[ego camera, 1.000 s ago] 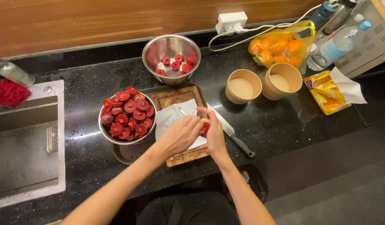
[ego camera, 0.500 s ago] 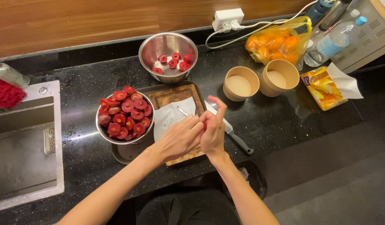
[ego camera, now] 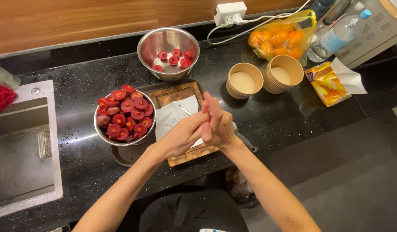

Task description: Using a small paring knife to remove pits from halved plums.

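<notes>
Left hand [ego camera: 185, 133] and right hand [ego camera: 217, 124] have lifted off the wooden cutting board [ego camera: 172, 94] and now press together above it, fingers loosely curled; whether they hold fruit I cannot tell. At 9 o'clock sits the steel bowl of halved red fruit [ego camera: 124, 117], nearly full.

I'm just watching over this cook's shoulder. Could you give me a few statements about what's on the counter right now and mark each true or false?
1. The left hand and right hand meet above the wooden cutting board. True.
2. The steel bowl nearest the sink is empty. False: it is heaped with halved red fruit.
3. The far steel bowl holds only a few red pieces. True.
4. Two paper cups stand right of the board. True.
5. The bag of oranges lies in the sink. False: it sits at the counter's back, near the water bottle.
</notes>
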